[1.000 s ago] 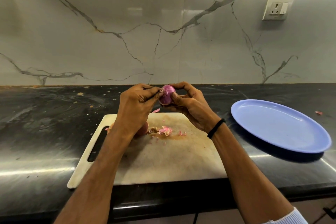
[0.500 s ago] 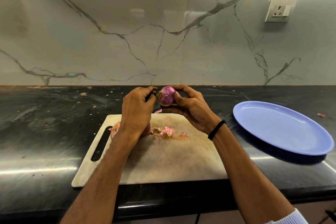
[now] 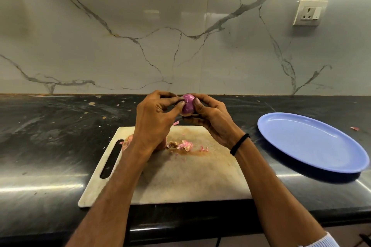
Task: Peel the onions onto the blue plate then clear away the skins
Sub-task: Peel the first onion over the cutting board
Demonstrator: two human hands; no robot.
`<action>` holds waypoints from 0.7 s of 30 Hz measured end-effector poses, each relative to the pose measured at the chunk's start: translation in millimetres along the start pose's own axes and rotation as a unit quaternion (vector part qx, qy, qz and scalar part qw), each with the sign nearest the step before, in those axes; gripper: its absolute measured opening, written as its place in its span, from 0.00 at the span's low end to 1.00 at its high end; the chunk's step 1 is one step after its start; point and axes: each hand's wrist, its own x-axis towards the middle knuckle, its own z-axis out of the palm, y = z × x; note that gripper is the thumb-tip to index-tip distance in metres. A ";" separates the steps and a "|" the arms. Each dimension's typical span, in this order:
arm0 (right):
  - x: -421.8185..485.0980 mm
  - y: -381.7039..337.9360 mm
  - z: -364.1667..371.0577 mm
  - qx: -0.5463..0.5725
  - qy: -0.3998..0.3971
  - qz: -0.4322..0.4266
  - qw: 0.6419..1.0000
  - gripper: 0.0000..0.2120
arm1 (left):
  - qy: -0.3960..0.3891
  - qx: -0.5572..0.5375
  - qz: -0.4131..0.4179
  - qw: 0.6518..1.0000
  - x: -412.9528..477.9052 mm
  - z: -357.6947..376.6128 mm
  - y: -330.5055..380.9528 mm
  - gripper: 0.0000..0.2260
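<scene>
A small purple onion (image 3: 188, 104) is held up above the far edge of the cutting board (image 3: 180, 174). My right hand (image 3: 212, 118) grips it from the right and below. My left hand (image 3: 155, 120) pinches at the onion's left side with thumb and fingertips. A second, unpeeled onion (image 3: 128, 141) lies on the board, mostly hidden behind my left wrist. Pink skin scraps (image 3: 183, 145) lie on the board's middle. The blue plate (image 3: 309, 142) sits to the right with nothing on it.
The black counter (image 3: 60, 136) is speckled with small bits. A skin scrap (image 3: 354, 128) lies beyond the plate, another (image 3: 176, 123) at the board's far edge. A marble wall with a socket (image 3: 309, 13) stands behind. The counter's front edge runs just below the board.
My left thumb and fingers have shifted back onto the onion's left side after drawing slightly away. The onion has turned a little in my right hand.
</scene>
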 end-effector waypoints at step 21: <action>-1.3 1.9 4.1 -0.044 -0.020 -0.004 0.999 0.14 | -0.050 0.072 -0.021 0.996 -1.8 2.9 -3.2 0.08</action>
